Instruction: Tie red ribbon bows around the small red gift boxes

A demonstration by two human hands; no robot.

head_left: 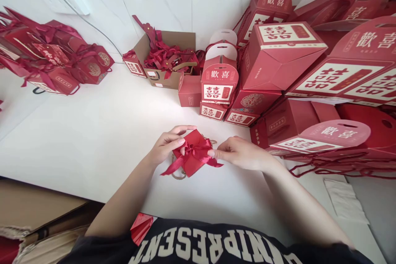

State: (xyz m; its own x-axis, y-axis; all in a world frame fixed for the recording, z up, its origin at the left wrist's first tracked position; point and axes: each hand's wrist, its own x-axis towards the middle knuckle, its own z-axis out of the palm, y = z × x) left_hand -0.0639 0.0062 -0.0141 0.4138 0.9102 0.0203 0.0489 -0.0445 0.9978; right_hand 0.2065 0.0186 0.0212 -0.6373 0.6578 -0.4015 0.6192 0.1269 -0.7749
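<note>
A small red gift box (195, 164) with a shiny red ribbon bow (198, 151) on top and a tan cord handle (178, 175) sits over the white table, between my two hands. My left hand (168, 145) holds the box's upper left side, thumb by the bow and fingers along the far edge. At the right, my right hand (238, 153) pinches the bow's right loop between thumb and fingers.
Behind stands an open cardboard box (167, 80) of red ribbons. Stacked red boxes (281, 62) fill the right side. Several ribboned red boxes (91, 64) sit at the far left. White tissues (345, 200) lie at the right, a red packet (142, 227) near my shirt.
</note>
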